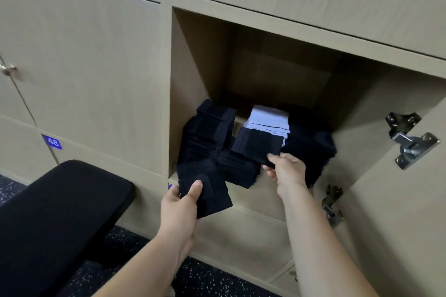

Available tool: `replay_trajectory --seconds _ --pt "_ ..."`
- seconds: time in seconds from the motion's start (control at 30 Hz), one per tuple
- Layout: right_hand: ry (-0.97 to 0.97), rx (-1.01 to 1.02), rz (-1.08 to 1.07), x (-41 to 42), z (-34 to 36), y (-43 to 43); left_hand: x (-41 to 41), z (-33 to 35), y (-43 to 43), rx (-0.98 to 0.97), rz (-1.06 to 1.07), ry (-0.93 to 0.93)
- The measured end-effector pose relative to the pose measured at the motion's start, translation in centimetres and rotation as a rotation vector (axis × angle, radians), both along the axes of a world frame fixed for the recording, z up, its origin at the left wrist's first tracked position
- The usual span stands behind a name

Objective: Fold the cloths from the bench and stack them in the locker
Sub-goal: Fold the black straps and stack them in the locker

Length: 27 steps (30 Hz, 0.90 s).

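Cloths [207, 183] [257, 146] in hands [179, 202] [287, 171], at locker [190, 75]

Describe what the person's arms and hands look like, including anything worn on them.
The left hand and right hand are bare: no gloves, no rings that show. The left forearm and right forearm are bare as well, with no sleeve, watch or band in view down to the frame's edge.

Pale wood-grain cupboard doors [84, 55] fill the wall; one carries a blue number tag [52, 142] reading 48. The floor [210, 279] is dark with white flecks. Steel hinges [410, 140] sit at right.
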State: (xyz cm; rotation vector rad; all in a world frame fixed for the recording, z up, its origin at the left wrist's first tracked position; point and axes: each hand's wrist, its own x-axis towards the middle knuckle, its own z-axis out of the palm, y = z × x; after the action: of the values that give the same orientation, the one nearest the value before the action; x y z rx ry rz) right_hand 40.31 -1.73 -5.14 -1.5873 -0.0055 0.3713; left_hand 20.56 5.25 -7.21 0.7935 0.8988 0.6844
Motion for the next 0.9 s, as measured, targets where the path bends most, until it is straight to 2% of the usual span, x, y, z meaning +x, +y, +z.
replay_trajectory --seconds 0.27,0.5,0.6,0.77,0.9 --pt "0.045 -0.048 -0.06 2.0 -2.3 2.9 0.6 -0.9 1.3 -0.024 -0.03 -0.032" --pt "-0.066 -0.122 -0.006 1.8 -3.2 3.9 0.7 -1.7 1.5 -0.046 -0.035 -0.061" --pt "-0.14 -0.222 0.026 2.0 -3.6 3.9 0.5 -2.0 1.6 -0.049 -0.037 -0.066" --pt "-0.357 -0.534 0.046 2.3 -4.0 4.0 0.6 -1.9 1.5 -0.049 -0.04 -0.076" --pt "-0.413 -0.599 0.021 1.9 -3.5 3.7 0.3 -1.5 1.4 -0.039 -0.048 -0.078"
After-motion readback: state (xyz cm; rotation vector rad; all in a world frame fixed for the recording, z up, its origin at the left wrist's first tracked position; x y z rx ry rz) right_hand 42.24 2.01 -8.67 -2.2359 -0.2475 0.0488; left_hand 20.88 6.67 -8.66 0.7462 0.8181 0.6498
